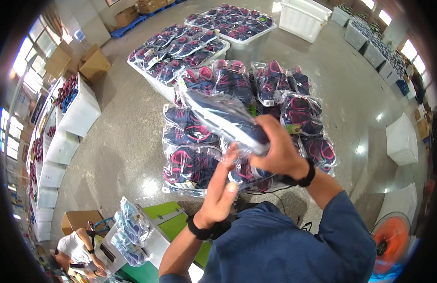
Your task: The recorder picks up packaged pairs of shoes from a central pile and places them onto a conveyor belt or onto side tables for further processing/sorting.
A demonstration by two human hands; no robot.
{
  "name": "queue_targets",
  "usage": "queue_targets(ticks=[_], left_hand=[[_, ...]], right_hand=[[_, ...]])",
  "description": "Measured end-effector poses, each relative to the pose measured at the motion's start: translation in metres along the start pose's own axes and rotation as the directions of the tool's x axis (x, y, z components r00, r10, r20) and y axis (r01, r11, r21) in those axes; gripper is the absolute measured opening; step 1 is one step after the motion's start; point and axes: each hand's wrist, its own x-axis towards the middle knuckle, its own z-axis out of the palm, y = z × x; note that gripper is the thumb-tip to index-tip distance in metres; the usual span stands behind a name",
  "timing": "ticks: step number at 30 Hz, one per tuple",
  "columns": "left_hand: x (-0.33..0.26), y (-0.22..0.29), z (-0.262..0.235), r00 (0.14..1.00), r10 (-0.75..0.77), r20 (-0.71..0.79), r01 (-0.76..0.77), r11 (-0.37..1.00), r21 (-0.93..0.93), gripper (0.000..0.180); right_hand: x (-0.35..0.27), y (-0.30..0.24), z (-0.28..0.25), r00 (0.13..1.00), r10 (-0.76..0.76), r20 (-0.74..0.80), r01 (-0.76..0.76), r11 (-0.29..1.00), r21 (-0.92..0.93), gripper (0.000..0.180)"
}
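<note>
Bagged footwear clamped in right fingers above pile; left fingers apart near lower edge; floor flanks pile.

At one o'clock, stacked white plastic tubs. At two o'clock, a long row of filled bins. At three o'clock, an upright white container on the grey, glossy floor. At four o'clock, an orange fan. At seven o'clock, a lime-green panel. At eight o'clock, a person in a white top beside a brown carton. At nine o'clock, a line of white crates. At ten o'clock, an open cardboard box near bright windows. At eleven o'clock, a blue pallet.
</note>
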Motion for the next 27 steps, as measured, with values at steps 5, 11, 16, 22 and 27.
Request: queue_targets(ticks=[5,11,16,22,27], left_hand=[[-0.037,-0.041,-0.009,0.989,-0.138,-0.054,0.145,0.973,0.181,0.052],[-0.168,-0.073,-0.041,0.764,-0.455,-0.457,0.570,0.809,0.147,0.037],[-0.341,-0.085,-0.036,0.407,-0.559,-0.723,0.750,0.656,-0.085,0.037],[-0.540,-0.119,0.030,0.094,-0.680,-0.727,0.778,0.505,-0.372,0.051],[-0.647,-0.083,0.038,-0.032,-0.832,-0.554,0.964,0.121,-0.238,0.057]], right_hand=[[0.024,0.086,-0.026,0.938,-0.287,0.193,0.325,0.923,-0.206,0.068],[-0.016,0.178,-0.024,0.909,0.074,0.409,0.196,0.791,-0.580,0.074],[-0.015,0.147,0.008,0.986,0.100,0.136,-0.040,0.921,-0.387,0.059],[-0.013,0.007,0.066,0.957,0.127,0.262,-0.161,0.980,0.114,0.040],[-0.037,-0.083,0.105,0.751,-0.158,0.641,-0.010,0.968,0.251,0.037]])
